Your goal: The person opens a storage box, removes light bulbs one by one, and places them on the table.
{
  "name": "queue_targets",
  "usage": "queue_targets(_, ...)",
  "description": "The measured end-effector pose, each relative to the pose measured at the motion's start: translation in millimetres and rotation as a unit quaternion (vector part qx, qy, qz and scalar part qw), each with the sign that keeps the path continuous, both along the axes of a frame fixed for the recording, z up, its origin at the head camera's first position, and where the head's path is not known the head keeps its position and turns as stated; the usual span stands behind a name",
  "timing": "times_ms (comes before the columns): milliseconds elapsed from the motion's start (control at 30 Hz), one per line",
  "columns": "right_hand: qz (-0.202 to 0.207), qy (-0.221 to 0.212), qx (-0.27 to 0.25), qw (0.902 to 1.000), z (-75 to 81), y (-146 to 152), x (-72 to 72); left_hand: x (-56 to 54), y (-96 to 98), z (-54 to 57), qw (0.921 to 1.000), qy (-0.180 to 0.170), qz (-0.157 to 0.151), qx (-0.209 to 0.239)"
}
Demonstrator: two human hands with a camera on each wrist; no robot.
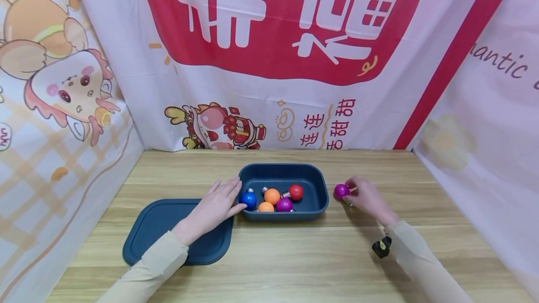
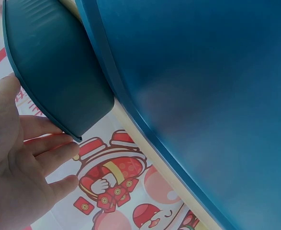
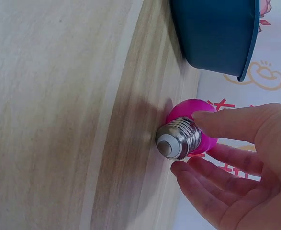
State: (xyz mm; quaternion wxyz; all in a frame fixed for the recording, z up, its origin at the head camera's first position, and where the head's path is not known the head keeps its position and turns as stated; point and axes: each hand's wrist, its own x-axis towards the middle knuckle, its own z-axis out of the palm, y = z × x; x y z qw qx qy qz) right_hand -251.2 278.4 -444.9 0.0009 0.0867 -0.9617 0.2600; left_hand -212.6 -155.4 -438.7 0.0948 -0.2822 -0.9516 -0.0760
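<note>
At the right side of the dark blue box (image 1: 275, 217), my right hand (image 1: 369, 199) pinches a purple light bulb (image 1: 341, 191) between thumb and fingers. The right wrist view shows its silver screw base (image 3: 174, 140) close to the table, facing the camera. My left hand (image 1: 214, 205) rests against the box's left end with fingers straight, thumb and fingertips at the rim. Inside the box lie a blue bulb (image 1: 248, 199), two orange bulbs (image 1: 272, 196), a second purple bulb (image 1: 284, 205) and a red bulb (image 1: 296, 192).
A flat dark blue lid (image 1: 145, 228) lies on the wooden table (image 1: 290, 265) left of the box, partly beneath my left forearm. Printed cloth (image 1: 286, 27) hangs behind the table and along both sides. A black strap piece (image 1: 381, 247) sits at my right wrist.
</note>
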Motion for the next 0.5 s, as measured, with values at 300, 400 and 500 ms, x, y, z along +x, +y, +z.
queue_targets(300, 0.001, -0.003, -0.006, 1.0, 0.2, 1.3, -0.4, -0.5, 0.2, -1.0, 1.0, 0.003, -0.002, 0.003)
queue_targets(400, 0.004, 0.0, -0.007, 1.0, 1.0, 1.5, -1.2, -0.5, 0.1, -0.6, 1.0, 0.0, -0.001, 0.004)
queue_targets(500, 0.007, 0.005, -0.009, 0.9999, 2.6, 1.0, -1.7, -0.3, 0.4, 0.6, 1.0, -0.004, 0.0, 0.006)
